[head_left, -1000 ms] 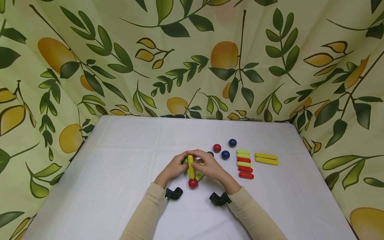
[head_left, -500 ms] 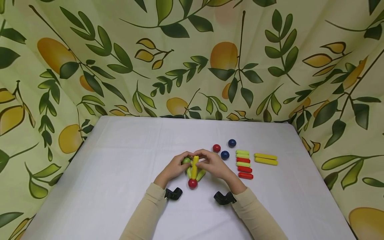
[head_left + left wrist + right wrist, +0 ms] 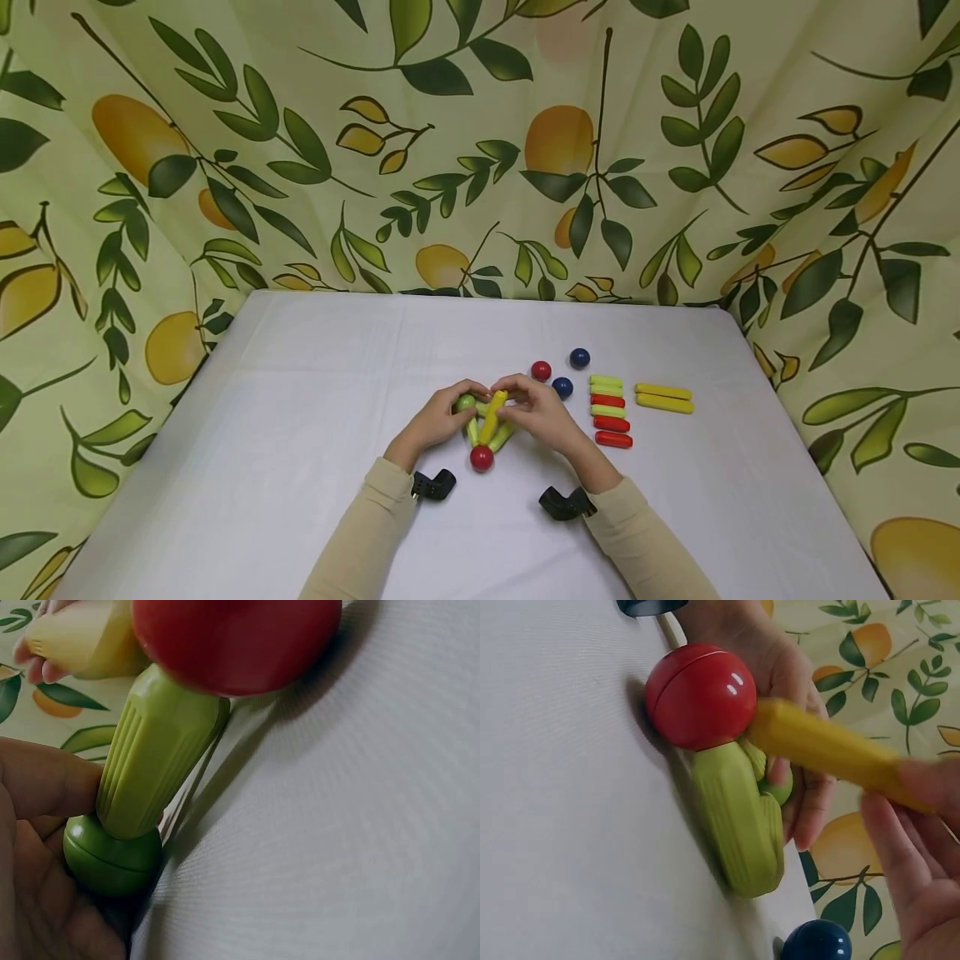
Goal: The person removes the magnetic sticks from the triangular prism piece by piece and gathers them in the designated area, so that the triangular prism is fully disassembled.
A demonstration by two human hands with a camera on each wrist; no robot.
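Observation:
A red ball (image 3: pixel 482 458) joins two light green ribbed sticks (image 3: pixel 735 817) in a V. At the far end of one stick (image 3: pixel 154 761) sits a green ball (image 3: pixel 112 855). My left hand (image 3: pixel 442 417) holds this joint, with its thumb or a finger against the stick and the ball in front of the palm. A third light green stick lies partly hidden between the hands. My right hand (image 3: pixel 546 414) pinches the upper end of a yellow stick (image 3: pixel 492 419), which slants up from the red ball. Its lower end touches the red ball in the right wrist view.
Right of the hands lie a loose red ball (image 3: pixel 541 371) and two dark blue balls (image 3: pixel 580 358). Beyond them are a column of short light green and red sticks (image 3: pixel 612 423) and two longer yellow sticks (image 3: pixel 664 403). Another blue ball (image 3: pixel 817 941) shows near the frame.
The yellow stick's upper end has swung to the right with my right hand, tilting from nearly upright in view to slanted. My left hand and the red ball have stayed nearly still.

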